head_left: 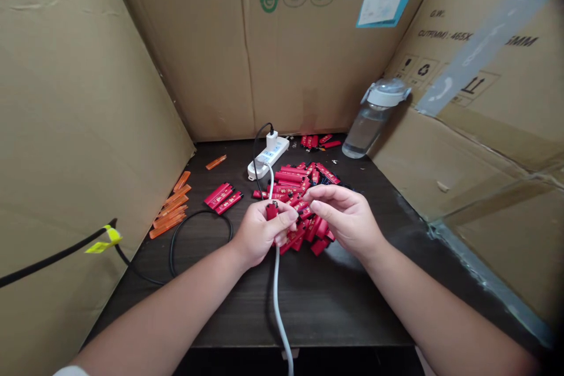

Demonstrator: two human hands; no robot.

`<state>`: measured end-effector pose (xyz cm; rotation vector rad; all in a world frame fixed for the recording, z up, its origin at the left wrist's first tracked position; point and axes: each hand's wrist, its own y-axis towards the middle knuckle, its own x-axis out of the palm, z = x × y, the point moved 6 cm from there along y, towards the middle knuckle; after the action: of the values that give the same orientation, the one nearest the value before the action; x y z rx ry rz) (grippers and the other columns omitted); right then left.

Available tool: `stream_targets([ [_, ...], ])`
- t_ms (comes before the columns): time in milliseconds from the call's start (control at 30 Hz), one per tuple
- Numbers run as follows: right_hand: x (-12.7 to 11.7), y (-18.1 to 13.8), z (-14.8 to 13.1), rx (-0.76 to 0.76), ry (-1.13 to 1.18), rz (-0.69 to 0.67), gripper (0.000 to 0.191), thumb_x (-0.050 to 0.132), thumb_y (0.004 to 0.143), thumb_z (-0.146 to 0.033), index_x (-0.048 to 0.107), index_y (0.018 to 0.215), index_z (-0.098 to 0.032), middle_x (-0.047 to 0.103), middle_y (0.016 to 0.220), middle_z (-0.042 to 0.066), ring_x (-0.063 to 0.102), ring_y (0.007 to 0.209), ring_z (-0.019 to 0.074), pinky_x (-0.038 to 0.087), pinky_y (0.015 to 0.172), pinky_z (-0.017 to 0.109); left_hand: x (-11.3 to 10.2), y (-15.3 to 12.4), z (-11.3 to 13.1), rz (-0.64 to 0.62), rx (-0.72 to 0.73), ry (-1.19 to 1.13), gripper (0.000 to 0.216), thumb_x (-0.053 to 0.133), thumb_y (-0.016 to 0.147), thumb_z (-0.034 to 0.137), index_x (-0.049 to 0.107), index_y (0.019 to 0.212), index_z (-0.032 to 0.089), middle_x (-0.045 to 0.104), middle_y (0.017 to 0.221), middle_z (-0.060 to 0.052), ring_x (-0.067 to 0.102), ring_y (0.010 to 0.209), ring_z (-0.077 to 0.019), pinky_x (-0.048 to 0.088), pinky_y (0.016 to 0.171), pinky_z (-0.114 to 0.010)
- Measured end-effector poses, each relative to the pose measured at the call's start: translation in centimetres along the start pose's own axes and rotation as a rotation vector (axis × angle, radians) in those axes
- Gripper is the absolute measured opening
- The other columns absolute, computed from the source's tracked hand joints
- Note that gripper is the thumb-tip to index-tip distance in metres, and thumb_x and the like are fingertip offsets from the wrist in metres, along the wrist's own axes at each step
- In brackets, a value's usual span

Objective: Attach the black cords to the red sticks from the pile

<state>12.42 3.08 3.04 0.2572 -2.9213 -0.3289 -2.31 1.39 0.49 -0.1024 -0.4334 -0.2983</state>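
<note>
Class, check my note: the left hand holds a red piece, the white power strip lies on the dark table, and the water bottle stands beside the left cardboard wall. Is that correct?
Not quite: in the head view, the water bottle stands beside the right cardboard wall, not the left. The left hand, red piece and white power strip are as stated.

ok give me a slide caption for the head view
Left hand holding a red piece, right hand close by, at a heap of similar pieces.
</note>
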Motion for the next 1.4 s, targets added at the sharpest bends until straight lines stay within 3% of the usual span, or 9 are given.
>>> stream_targets([
  [167, 0.1, -0.1, 0.6, 0.103, 0.017, -0.047, 0.023, 0.078, 0.071, -0.034, 0.071, 0.088, -0.020, 0.070, 0.079, 0.002, 0.063, 0.065, 0.0121, 0.054, 0.063, 0.026, -0.8, -0.1, 1.0, 0.107, 0.148, 0.198, 0.020, 0.074, 0.073, 0.032, 0.065, 0.074, 0.014, 0.057, 0.052, 0.004, 0.042, 0.040, -0.0049, 0.034, 0.042, -0.020],
  [333, 1.1, -0.4, 0.5, 0.163, 0.068, -0.204, 0.019, 0.076, 0.073, -0.032, 0.067, 0.078, -0.016, 0.061, 0.071, 0.001, 0.053, 0.057, 0.0095, 0.044, 0.050, 0.022, -0.8, -0.3, 1.6, 0.102, 0.151, 0.299, 0.020, 0.074, 0.071, 0.033, 0.067, 0.075, 0.014, 0.055, 0.050, 0.004, 0.043, 0.043, -0.0060, 0.037, 0.046, -0.021],
  [600, 1.7, -0.6, 0.7, 0.202, 0.135, -0.429, 0.018, 0.073, 0.076, -0.026, 0.060, 0.070, -0.015, 0.056, 0.063, 0.000, 0.049, 0.057, 0.0097, 0.039, 0.057, 0.024, -0.2, -0.5, 1.3, -0.021, 0.074, 0.330, 0.022, 0.075, 0.071, 0.032, 0.067, 0.074, 0.011, 0.052, 0.049, 0.005, 0.040, 0.041, -0.0039, 0.033, 0.044, -0.019],
  [833, 1.5, -0.8, 0.5, 0.206, 0.013, -0.596, 0.022, 0.069, 0.079, -0.029, 0.056, 0.069, -0.014, 0.053, 0.066, 0.000, 0.046, 0.059, 0.0105, 0.038, 0.054, 0.024, 0.0, -0.5, 0.6, -0.112, -0.063, 0.297, 0.024, 0.076, 0.069, 0.032, 0.068, 0.072, 0.010, 0.054, 0.048, 0.002, 0.040, 0.039, -0.0044, 0.030, 0.039, -0.018],
  [1000, 1.7, -1.0, -0.2, 0.125, -0.072, -0.729, 0.019, 0.067, 0.081, -0.026, 0.056, 0.071, -0.014, 0.054, 0.070, 0.001, 0.048, 0.065, 0.0112, 0.041, 0.062, 0.026, 0.5, -0.6, 0.4, -0.178, -0.118, 0.296, 0.022, 0.076, 0.068, 0.030, 0.068, 0.070, 0.010, 0.058, 0.049, 0.001, 0.040, 0.038, -0.0038, 0.029, 0.038, -0.018],
  [1400, 2.2, -1.4, -0.3, 0.124, -0.113, -0.928, 0.026, 0.065, 0.083, -0.033, 0.055, 0.069, -0.013, 0.051, 0.068, 0.001, 0.048, 0.066, 0.0114, 0.041, 0.064, 0.025, 0.6, -0.9, -0.1, -0.198, -0.156, 0.400, 0.025, 0.078, 0.065, 0.033, 0.070, 0.069, 0.010, 0.058, 0.050, 0.001, 0.039, 0.039, -0.0039, 0.028, 0.039, -0.019],
])
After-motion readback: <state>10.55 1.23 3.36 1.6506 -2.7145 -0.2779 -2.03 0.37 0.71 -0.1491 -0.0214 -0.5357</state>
